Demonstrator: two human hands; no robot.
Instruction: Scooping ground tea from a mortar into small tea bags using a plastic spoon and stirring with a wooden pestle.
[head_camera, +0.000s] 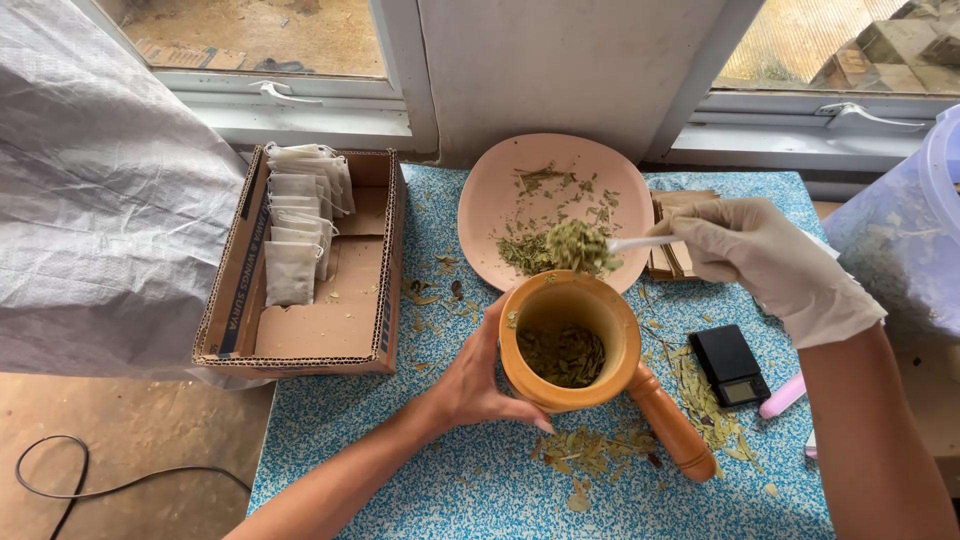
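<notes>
My bare left hand (470, 378) wraps around the side of an orange wooden mortar (600, 310) that holds crushed dried leaves (562, 355). In a white glove, my right hand (745, 250) pinches a white plastic spoon (640, 242) heaped with green crushed leaves (578, 247), held just above the mortar's far rim and over the near edge of a pink plate (490, 200). More leaf crumbs lie scattered on the plate. A wooden pestle (672, 425) lies on the table to the right of the mortar.
A cardboard box (340, 330) with several white filter bags (295, 230) stands at the left. A small black digital scale (730, 365), a pink object (782, 397), brown packets (672, 262) and loose leaves (590, 455) lie on the blue patterned table. Plastic bags flank both sides.
</notes>
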